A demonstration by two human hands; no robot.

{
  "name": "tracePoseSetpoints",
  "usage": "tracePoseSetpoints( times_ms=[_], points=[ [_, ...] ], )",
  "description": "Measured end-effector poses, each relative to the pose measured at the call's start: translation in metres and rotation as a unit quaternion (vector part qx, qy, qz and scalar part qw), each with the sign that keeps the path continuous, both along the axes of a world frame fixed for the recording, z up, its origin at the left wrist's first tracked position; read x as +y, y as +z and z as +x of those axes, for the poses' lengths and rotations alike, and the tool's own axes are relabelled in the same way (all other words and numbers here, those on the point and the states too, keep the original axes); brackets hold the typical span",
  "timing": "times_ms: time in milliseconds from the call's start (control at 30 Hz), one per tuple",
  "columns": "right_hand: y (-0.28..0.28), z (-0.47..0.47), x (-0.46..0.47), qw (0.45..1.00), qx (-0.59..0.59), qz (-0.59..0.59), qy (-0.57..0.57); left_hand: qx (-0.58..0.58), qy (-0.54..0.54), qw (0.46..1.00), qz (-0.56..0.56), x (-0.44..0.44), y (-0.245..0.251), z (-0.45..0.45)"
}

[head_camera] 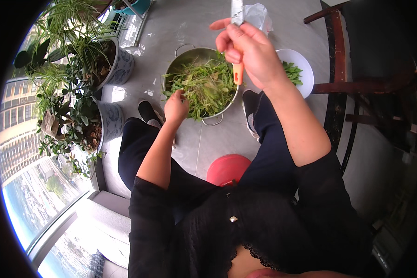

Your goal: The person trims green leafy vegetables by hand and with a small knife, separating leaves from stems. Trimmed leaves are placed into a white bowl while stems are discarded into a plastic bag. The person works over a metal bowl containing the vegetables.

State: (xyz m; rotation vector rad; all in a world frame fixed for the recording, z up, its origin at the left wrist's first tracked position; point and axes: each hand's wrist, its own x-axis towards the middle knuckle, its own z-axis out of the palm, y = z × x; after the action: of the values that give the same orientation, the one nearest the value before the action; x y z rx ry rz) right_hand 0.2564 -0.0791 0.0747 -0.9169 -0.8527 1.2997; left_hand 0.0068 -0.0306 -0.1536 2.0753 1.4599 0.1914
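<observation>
A wide metal pan point(213, 115) with two loop handles stands on the floor between my feet. It is heaped with leafy greens point(203, 85), some with pale, thin roots. My left hand point(177, 107) is at the pan's near left rim, fingers curled against the greens; whether they pinch any is hidden. Raised over the far right rim, my right hand point(252, 50) grips a small knife by its orange handle point(238, 73). The knife's blade point(237, 12) points away from me. Just right of that hand, a white bowl point(308, 69) holds some green leaves point(292, 73).
A translucent plastic bag point(258, 15) sits beyond my right hand. Potted plants in blue-and-white pots point(120, 67) line the window at left. A dark wooden chair point(340, 48) stands at right. Between my knees is a round red object point(228, 166).
</observation>
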Motion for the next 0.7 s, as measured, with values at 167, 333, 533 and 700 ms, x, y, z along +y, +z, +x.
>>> tracePoseSetpoints(
  times_ms=[167, 333, 533, 700],
  points=[
    [-0.002, 0.012, -0.004, 0.998, 0.036, 0.014, -0.056, 0.205, -0.118, 0.97, 0.051, -0.017, -0.05, 0.012],
    [-0.003, 0.023, -0.03, 0.996, -0.064, -0.028, -0.056, 0.344, -0.27, 0.89, 0.132, 0.015, -0.088, 0.047],
    [-0.011, 0.032, -0.02, 0.996, -0.039, -0.07, -0.036, 0.353, -0.386, 0.848, 0.083, 0.063, -0.108, 0.084],
    [-0.014, 0.031, -0.023, 0.993, -0.061, -0.096, -0.016, 0.228, -0.299, 0.926, -0.023, 0.094, -0.118, 0.097]
  ],
)
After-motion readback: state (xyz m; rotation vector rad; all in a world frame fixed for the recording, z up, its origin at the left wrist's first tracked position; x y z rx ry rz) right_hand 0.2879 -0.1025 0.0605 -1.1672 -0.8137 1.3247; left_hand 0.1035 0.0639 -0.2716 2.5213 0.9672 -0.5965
